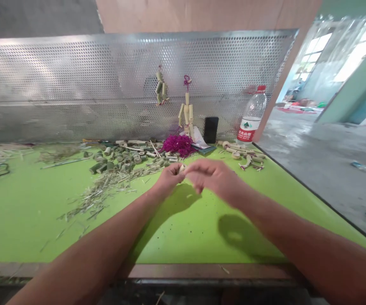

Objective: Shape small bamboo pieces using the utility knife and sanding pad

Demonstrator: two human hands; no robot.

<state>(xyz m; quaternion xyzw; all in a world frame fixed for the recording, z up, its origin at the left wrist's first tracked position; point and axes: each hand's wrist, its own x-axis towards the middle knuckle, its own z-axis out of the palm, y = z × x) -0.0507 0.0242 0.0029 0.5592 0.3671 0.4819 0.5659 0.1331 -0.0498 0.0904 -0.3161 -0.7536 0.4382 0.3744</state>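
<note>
With fingers pinched narrow on the left hand (168,178), holding a small pale bamboo piece (182,168) just in front of the magenta cord heap (177,145); with the right hand (213,174), held up to the same piece from the front right of the heap, with fingers bent and blurred; cannot tell whether gripping the piece or merely touching it; under both, can see a bright green tabletop (176,241), dotted with dark specks in front of the heap; to the left of the heap, can see many short-cut bamboo segments (127,157), lying loose together; to the front left of the heap, can see bamboo shavings (98,192), strewn in a long trail; right behind the heap, can see a jointed bamboo figure (187,112) with a purple loop at the top; higher and left of the heap, can see a second bamboo figure (159,87), hung against a perforated metal panel (113,80); right of the heap, can see a black smartphone (211,129), propped upright; farther right of the heap, can see a clear plastic bottle (251,118) with a red cap.
</note>
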